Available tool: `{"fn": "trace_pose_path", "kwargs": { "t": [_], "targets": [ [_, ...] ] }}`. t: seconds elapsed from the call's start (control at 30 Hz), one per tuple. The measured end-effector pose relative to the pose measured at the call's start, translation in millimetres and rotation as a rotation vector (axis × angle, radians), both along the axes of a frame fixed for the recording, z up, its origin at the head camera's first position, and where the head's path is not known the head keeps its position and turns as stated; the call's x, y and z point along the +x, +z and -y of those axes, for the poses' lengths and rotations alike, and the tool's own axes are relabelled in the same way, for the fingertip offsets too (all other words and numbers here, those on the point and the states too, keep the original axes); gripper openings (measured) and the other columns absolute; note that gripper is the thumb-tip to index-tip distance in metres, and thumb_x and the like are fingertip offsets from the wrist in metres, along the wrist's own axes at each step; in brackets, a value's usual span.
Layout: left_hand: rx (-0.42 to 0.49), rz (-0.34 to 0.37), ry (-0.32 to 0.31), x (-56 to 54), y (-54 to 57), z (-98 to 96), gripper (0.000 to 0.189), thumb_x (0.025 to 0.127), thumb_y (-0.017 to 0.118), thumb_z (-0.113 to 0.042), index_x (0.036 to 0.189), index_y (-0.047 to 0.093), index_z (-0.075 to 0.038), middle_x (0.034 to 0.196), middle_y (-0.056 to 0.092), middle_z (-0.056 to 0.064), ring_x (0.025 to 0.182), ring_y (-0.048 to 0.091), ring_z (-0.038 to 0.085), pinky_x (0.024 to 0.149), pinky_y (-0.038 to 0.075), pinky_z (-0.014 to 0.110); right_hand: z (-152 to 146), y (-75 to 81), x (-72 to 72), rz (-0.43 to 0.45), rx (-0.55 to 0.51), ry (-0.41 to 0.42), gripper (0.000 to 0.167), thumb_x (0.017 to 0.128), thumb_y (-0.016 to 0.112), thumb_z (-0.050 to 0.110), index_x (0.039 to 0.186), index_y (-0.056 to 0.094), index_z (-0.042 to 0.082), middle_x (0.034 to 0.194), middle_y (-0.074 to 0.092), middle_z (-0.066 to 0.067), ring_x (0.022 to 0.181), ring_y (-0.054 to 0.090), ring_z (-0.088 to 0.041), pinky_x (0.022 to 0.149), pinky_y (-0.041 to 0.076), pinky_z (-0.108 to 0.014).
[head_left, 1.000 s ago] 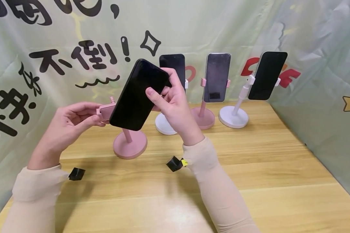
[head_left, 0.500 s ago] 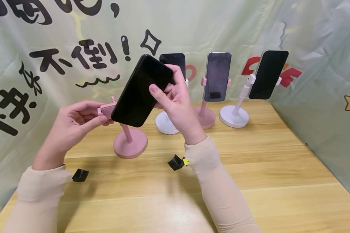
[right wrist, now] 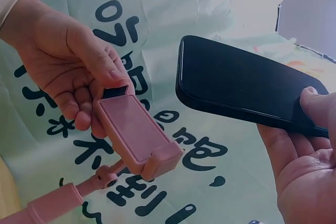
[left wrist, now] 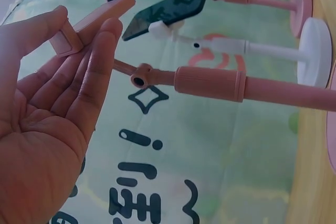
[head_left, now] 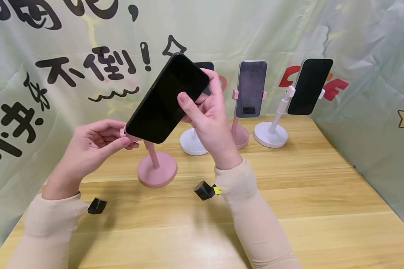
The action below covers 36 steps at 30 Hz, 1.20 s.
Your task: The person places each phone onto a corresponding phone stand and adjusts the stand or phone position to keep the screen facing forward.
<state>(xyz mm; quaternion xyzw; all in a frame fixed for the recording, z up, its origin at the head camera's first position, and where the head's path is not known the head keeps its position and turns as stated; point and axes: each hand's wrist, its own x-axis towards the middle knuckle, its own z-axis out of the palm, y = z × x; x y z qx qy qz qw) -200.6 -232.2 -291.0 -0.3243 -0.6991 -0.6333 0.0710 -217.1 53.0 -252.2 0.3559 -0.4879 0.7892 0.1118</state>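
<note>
My left hand (head_left: 89, 151) pinches one end of the pink phone stand's clamp (right wrist: 137, 129) between thumb and fingers. The stand's round pink base (head_left: 157, 170) rests on the table, and its jointed stem (left wrist: 210, 83) rises to the back of the clamp. In the right wrist view nothing sits in the clamp, whose flat face is turned toward the phone. A black smartphone (head_left: 166, 99) is gripped near one end by my right hand (head_left: 210, 121), thumb on the screen and fingers behind. It is held tilted and apart from the clamp, hiding most of it in the head view.
Behind, in a row, stand a white stand (head_left: 192, 144) holding a phone partly hidden by my right hand, a pink stand with a grey-screened phone (head_left: 251, 89), and a white stand with a black phone (head_left: 310, 86). A printed cloth (head_left: 114, 22) hangs behind the wooden table (head_left: 289, 186).
The phone in my right hand has risen and shifted right, tilting more. My left hand has moved right with the clamp, and the pink base has slid slightly right and nearer.
</note>
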Motion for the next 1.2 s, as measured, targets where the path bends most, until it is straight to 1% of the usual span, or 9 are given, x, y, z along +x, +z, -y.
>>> {"fn": "trace_pose_path", "kwargs": {
  "t": [0.07,0.13,0.3,0.57,0.8,0.93,1.07,1.13,1.2],
  "targets": [
    [-0.012,0.008,-0.002,2.5,0.0,-2.2,0.027,0.093,0.067,0.022,0.115,0.07,0.006,0.098,0.083,0.008,0.087,0.083,0.017,0.081,0.066,0.028,0.2,1.1,1.4,-0.004,-0.013,-0.011,0.044,0.106,0.052,-0.01,0.14,0.041,0.017,0.119,0.073,-0.01,0.102,0.077,-0.021,0.089,0.066,-0.052],
    [-0.018,0.013,-0.02,4.4,0.2,-4.4,0.024,0.093,0.067,0.022,0.112,0.069,0.007,0.098,0.083,0.009,0.088,0.083,0.019,0.082,0.066,0.029,0.5,2.1,2.8,-0.007,-0.028,-0.016,0.045,0.106,0.052,-0.01,0.14,0.041,0.016,0.118,0.073,-0.008,0.102,0.077,-0.021,0.09,0.066,-0.052],
    [-0.025,0.0,-0.048,6.4,0.4,-7.6,0.021,0.092,0.068,0.022,0.109,0.068,0.009,0.099,0.082,0.01,0.088,0.083,0.02,0.081,0.066,0.031,1.6,4.0,5.3,-0.016,-0.054,-0.015,0.044,0.106,0.051,-0.012,0.139,0.04,0.016,0.116,0.073,-0.008,0.101,0.077,-0.021,0.09,0.066,-0.053],
    [-0.003,-0.004,-0.041,6.5,-1.3,-8.9,0.024,0.09,0.066,0.026,0.109,0.069,0.011,0.094,0.081,0.013,0.085,0.082,0.021,0.079,0.066,0.031,3.6,2.6,3.4,-0.034,-0.013,-0.055,0.046,0.105,0.055,-0.012,0.139,0.041,0.014,0.116,0.073,-0.016,0.099,0.078,-0.019,0.088,0.066,-0.052],
    [-0.037,0.003,-0.063,6.9,0.3,-9.1,0.024,0.091,0.069,0.022,0.111,0.069,0.009,0.099,0.082,0.01,0.088,0.083,0.02,0.08,0.066,0.031,3.9,-3.2,-3.9,-0.04,0.017,-0.072,0.045,0.105,0.056,-0.011,0.139,0.04,0.014,0.118,0.072,-0.018,0.099,0.078,-0.019,0.089,0.066,-0.051],
    [-0.059,0.004,-0.054,6.9,2.0,-10.1,0.022,0.091,0.071,0.02,0.11,0.068,0.008,0.099,0.082,0.009,0.089,0.083,0.02,0.081,0.066,0.031,1.9,-3.6,-8.7,-0.088,0.03,-0.082,0.046,0.103,0.055,-0.014,0.138,0.039,0.012,0.117,0.071,-0.014,0.096,0.077,-0.018,0.086,0.067,-0.041],
    [-0.062,0.007,-0.041,7.5,2.7,-10.6,0.019,0.091,0.072,0.019,0.104,0.066,0.006,0.098,0.081,0.01,0.089,0.083,0.021,0.081,0.066,0.031,1.0,-0.7,-11.5,-0.17,0.08,-0.104,0.047,0.1,0.058,-0.017,0.137,0.038,0.004,0.112,0.068,-0.007,0.088,0.075,-0.017,0.08,0.064,-0.029],
    [-0.062,0.002,-0.041,7.6,2.4,-10.4,0.02,0.091,0.071,0.02,0.105,0.066,0.006,0.097,0.081,0.009,0.089,0.083,0.02,0.081,0.066,0.031,1.6,1.1,-12.4,-0.195,0.11,-0.109,0.047,0.099,0.059,-0.018,0.136,0.038,0.001,0.111,0.067,-0.008,0.086,0.075,-0.018,0.078,0.063,-0.027],
    [-0.066,-0.008,-0.035,7.6,1.6,-10.1,0.021,0.091,0.071,0.02,0.107,0.068,0.006,0.096,0.081,0.008,0.089,0.083,0.018,0.081,0.066,0.029,2.5,1.9,-12.7,-0.209,0.147,-0.118,0.047,0.099,0.061,-0.017,0.136,0.037,-0.002,0.109,0.066,-0.013,0.084,0.074,-0.02,0.076,0.061,-0.027]
  ]
}}
